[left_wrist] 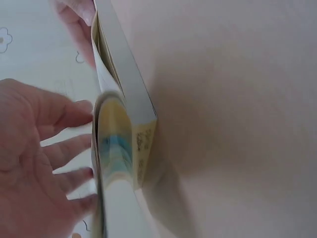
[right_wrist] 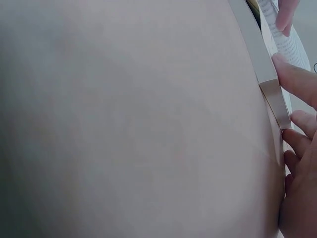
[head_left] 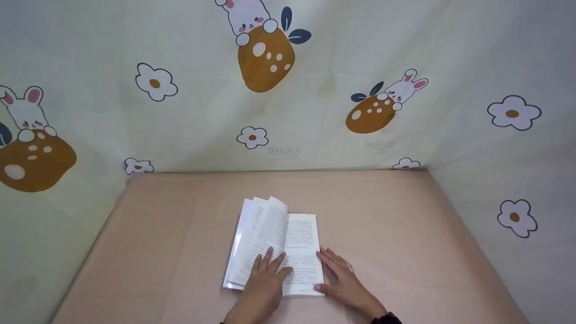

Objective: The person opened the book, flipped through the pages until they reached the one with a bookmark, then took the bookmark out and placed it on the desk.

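Observation:
A thick paperback book [head_left: 302, 252] lies open on the table, its left-hand pages lifted and curving up in several layers. My left hand [head_left: 263, 285] rests on the lower part of these pages with fingers spread. In the left wrist view, that hand's fingertips [left_wrist: 85, 173] touch the curved pages [left_wrist: 96, 163], which look blurred. At the book's right edge is my right hand [head_left: 346, 283], its thumb on the page margin near the lower corner. In the right wrist view, its other fingers [right_wrist: 297, 141] lie along the book's side.
The pinkish-beige table [head_left: 180, 243] spreads out around the book. Behind and on both sides hangs a pale cloth [head_left: 193, 126] printed with rabbits, brown fruit shapes and flowers. A dark cuff [head_left: 386, 318] shows at the right wrist.

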Tool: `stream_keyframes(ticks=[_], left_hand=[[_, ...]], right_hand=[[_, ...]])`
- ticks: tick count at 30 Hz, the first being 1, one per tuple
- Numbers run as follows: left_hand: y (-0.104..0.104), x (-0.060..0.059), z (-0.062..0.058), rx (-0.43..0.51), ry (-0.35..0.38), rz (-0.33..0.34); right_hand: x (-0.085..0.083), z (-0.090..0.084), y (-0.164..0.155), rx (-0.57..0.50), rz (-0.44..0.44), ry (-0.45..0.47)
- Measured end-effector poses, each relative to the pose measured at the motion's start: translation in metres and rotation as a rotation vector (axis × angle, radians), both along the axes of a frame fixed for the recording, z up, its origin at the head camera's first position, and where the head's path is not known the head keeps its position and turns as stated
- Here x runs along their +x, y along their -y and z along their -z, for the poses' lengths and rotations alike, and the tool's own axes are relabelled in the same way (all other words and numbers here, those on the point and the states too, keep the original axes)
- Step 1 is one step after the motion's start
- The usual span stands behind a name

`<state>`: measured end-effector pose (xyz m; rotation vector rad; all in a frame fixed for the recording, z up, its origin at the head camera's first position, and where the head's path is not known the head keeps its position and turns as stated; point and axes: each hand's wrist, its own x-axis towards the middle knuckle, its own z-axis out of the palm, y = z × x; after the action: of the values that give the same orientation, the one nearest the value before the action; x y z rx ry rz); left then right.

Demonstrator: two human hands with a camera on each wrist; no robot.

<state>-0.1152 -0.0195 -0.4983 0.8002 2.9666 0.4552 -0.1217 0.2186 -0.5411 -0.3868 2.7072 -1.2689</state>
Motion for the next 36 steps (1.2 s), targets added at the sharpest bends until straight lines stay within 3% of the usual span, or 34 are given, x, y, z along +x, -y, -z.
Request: stream_keyframes(ticks=[7, 14, 21, 36], left_hand=[[-0.006, 0.005, 0.004, -0.022, 0.024, -0.004], [-0.010, 0.003, 0.009, -0.084, -0.060, -0.023], [-0.012, 0.002, 0.014, -0.071, -0.159, -0.042], [-0.012, 0.002, 0.014, -0.060, -0.204, -0.040]], right_hand=[[0.000, -0.001, -0.001, 0.004, -0.046, -0.038], [0.000, -0.002, -0.002, 0.000, -0.077, -0.051], [-0.001, -0.001, -0.003, 0.000, -0.063, -0.088], [-0.001, 0.001, -0.003, -0.029, -0.055, -0.057]])
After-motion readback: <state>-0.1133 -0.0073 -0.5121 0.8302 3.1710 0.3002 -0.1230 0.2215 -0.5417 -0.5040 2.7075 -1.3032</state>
